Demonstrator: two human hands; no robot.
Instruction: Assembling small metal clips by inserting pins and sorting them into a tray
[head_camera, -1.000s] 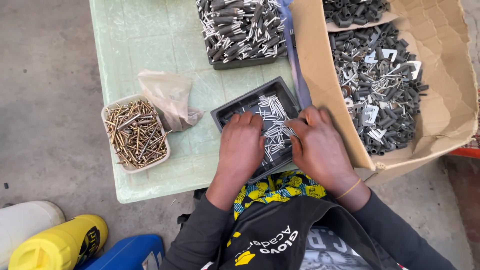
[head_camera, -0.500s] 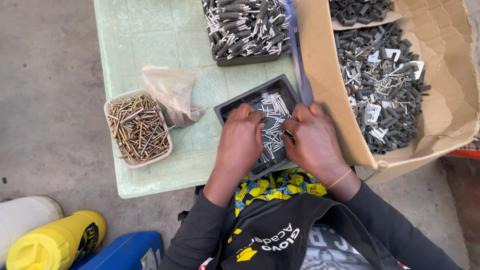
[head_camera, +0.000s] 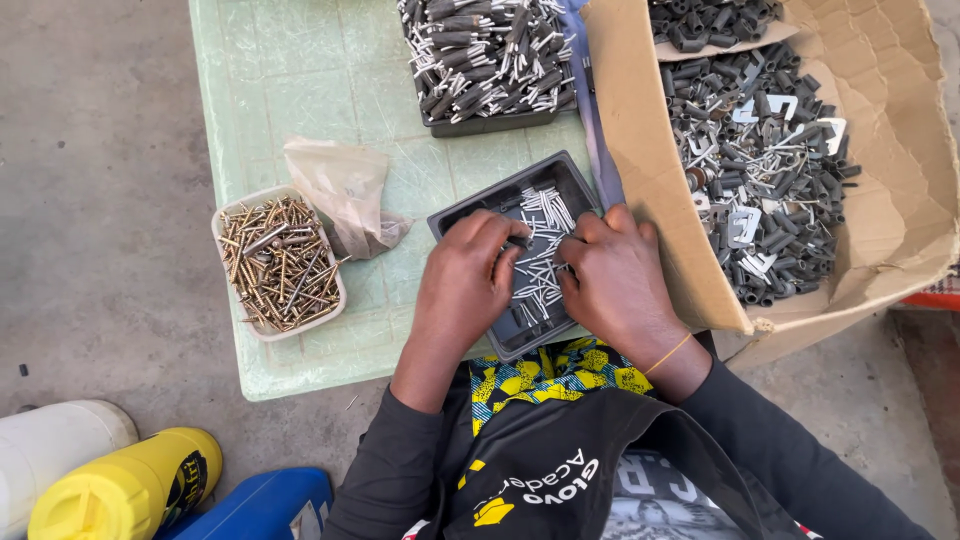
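Both my hands rest over a small dark plastic tray (head_camera: 470, 208) of thin white metal pins (head_camera: 545, 215) on a pale green table (head_camera: 300, 90). My left hand (head_camera: 465, 285) covers the tray's left side, its fingertips pinched on a small dark part at the pins. My right hand (head_camera: 615, 280) covers the right side, fingers curled down onto the pins. What sits between the fingertips is mostly hidden.
A white tray of brass screws (head_camera: 278, 262) sits at the left beside a crumpled plastic bag (head_camera: 345, 195). A second dark tray of assembled parts (head_camera: 485, 55) lies farther off. A cardboard box (head_camera: 650, 180) of grey metal pieces stands at the right. Yellow, white and blue containers (head_camera: 120, 490) stand on the floor.
The view has shifted slightly. Both hands have stayed over the pin tray, fingers working closer together at its middle.
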